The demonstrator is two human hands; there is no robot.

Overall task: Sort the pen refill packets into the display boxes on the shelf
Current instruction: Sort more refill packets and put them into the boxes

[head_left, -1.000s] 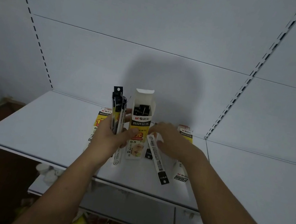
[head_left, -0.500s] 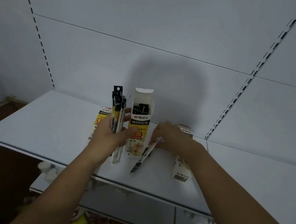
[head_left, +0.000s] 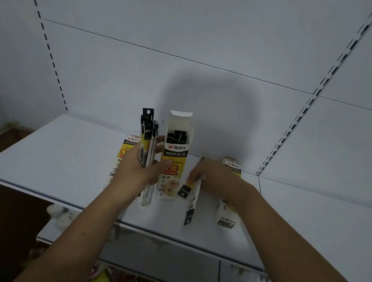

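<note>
Refill packets [head_left: 146, 140] stand upright in the left hand's [head_left: 138, 172] grip.

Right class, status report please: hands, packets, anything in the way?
Left hand grips refill packets upright. Right hand pinches one packet. Open display box between hands, unobstructed.

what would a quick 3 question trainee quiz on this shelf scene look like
1. True or false: the upright display box is open at the top.
2. Which hand holds the bundle of refill packets upright? A left hand B right hand
3. Fill in: the lying box rests on the ___.

Key: 1 true; 2 A; 3 shelf
</note>
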